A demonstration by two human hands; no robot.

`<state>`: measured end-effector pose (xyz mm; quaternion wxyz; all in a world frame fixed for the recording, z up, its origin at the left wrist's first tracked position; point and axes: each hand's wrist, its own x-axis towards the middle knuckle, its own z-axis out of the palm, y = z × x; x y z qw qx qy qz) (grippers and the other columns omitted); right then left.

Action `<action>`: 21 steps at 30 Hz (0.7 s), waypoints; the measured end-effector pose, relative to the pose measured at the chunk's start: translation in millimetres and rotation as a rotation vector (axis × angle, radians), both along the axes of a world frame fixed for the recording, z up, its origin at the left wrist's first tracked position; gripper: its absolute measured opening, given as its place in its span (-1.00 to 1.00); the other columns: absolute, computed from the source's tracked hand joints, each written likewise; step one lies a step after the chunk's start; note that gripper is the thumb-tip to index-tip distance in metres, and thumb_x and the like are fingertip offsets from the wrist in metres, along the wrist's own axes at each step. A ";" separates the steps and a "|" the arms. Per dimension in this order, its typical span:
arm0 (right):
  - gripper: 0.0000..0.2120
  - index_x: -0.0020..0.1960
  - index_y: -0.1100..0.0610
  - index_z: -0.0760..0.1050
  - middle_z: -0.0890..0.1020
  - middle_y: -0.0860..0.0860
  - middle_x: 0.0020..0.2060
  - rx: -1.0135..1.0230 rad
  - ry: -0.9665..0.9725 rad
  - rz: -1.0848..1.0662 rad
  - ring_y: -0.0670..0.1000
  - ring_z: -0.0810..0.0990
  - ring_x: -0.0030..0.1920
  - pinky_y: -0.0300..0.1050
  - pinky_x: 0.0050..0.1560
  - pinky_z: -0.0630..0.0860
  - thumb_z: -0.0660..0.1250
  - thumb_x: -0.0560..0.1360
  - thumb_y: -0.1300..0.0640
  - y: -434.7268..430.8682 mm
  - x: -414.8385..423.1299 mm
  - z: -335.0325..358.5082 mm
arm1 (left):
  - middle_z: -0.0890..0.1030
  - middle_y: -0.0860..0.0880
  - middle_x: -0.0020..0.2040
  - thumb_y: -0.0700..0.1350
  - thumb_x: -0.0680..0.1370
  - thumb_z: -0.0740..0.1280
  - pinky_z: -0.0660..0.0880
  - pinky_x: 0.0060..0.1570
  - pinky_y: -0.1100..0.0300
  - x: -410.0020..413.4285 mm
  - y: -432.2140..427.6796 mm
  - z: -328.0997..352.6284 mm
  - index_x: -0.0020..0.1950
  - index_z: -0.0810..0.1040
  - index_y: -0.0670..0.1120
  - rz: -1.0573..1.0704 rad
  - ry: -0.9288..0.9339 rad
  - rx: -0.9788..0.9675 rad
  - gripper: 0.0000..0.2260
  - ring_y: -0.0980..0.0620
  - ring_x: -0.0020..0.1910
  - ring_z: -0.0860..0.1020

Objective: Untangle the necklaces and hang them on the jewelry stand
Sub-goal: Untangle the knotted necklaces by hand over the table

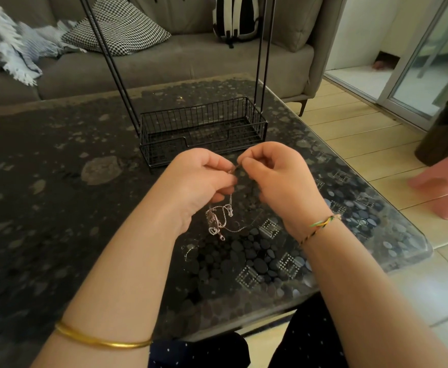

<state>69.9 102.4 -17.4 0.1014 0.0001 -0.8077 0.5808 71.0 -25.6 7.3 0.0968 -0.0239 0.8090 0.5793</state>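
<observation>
left hand: pinching the chain's top end
right hand: pinching the same chain just beside it
necklaces: tangled clump dangling below both hands, above the table
stand: just behind the hands, basket empty

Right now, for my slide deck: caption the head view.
Left hand and right hand pinch tangled silver necklaces above the glass table, before the jewelry stand.

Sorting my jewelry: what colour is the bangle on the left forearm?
The bangle is gold; head view.
</observation>
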 end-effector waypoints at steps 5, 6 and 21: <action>-0.91 -0.13 0.14 0.56 0.44 -0.18 -0.43 0.033 0.023 -0.021 -0.22 0.37 -0.50 -0.36 -0.39 0.26 0.28 0.51 0.22 1.3 0.0 -1.0 | 0.67 -0.08 -0.15 -0.29 0.55 0.28 0.58 -0.25 0.23 0.5 -0.2 0.4 0.01 0.56 -0.13 0.036 -0.022 0.043 -0.89 0.10 -0.27 0.66; -0.91 -0.13 0.13 0.55 0.45 -0.17 -0.42 0.034 0.020 -0.025 -0.22 0.37 -0.50 -0.36 -0.38 0.26 0.28 0.51 0.22 1.4 -0.4 -1.2 | 0.67 -0.08 -0.14 -0.29 0.57 0.26 0.58 -0.27 0.24 0.6 -0.4 0.8 0.02 0.55 -0.13 0.042 -0.025 0.051 -0.88 0.11 -0.28 0.67; -0.91 -0.14 0.11 0.57 0.40 -0.18 -0.45 0.037 0.038 -0.106 -0.19 0.35 -0.47 -0.32 -0.38 0.27 0.29 0.50 0.22 4.3 -1.3 -0.7 | 0.61 -0.04 -0.05 -0.39 0.43 0.33 0.57 0.02 0.08 -0.9 -0.7 -2.2 -0.04 0.59 -0.05 0.042 0.035 -0.077 -0.74 0.04 -0.05 0.60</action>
